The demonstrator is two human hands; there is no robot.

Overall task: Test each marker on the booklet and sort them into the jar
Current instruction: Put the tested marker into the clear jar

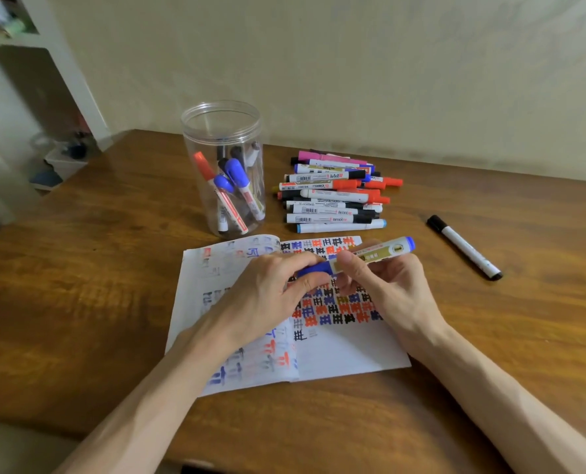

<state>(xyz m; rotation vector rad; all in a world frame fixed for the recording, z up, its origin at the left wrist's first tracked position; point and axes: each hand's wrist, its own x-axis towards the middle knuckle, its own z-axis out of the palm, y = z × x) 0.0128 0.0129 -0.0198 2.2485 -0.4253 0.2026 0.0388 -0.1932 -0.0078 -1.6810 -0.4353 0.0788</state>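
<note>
Wooden desk (113, 268) against a pale wall. Open booklet (346, 350) at near centre, pages crowded with coloured test marks. Blue marker (380, 251) held just above it: left hand (267, 295) fingers curl round the cap end, right hand (387, 289) fingers pinch the barrel. Clear jar (199, 138) stands just beyond the booklet, several markers inside. Marker pile (336, 193) right of the jar; lone black marker (464, 248) further right

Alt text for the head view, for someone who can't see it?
Both hands hold a blue marker over the open booklet, left hand on its cap, right hand on its barrel. Behind are a clear jar with several markers and a marker pile; one black marker lies apart at right.
</note>
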